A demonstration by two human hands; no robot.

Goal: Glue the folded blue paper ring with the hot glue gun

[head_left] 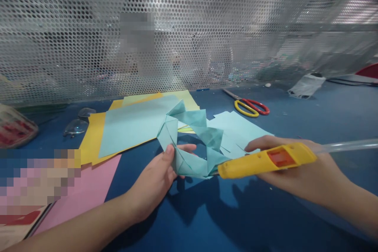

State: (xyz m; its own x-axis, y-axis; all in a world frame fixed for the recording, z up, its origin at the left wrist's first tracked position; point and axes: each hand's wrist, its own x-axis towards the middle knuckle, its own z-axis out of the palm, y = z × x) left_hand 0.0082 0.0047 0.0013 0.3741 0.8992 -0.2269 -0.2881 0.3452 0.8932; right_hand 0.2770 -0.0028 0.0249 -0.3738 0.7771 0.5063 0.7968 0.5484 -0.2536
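The left hand [155, 183] is pinching a folded teal paper ring [191, 141] above the bench while the right hand [295, 173] is gripping a yellow glue gun [265, 160] touching it.

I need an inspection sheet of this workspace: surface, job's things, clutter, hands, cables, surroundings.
Surface: blue table, partly covered with paper.
Job's things: folded teal paper ring; yellow glue gun, nozzle at the ring.
Clutter: paper sheets in teal, yellow and pink; scissors; glasses; white bag.
Hands: left hand pinches the ring; right hand grips the glue gun.
Cables: dark cable at the far right.
Surroundings: perforated metal screen behind the table.
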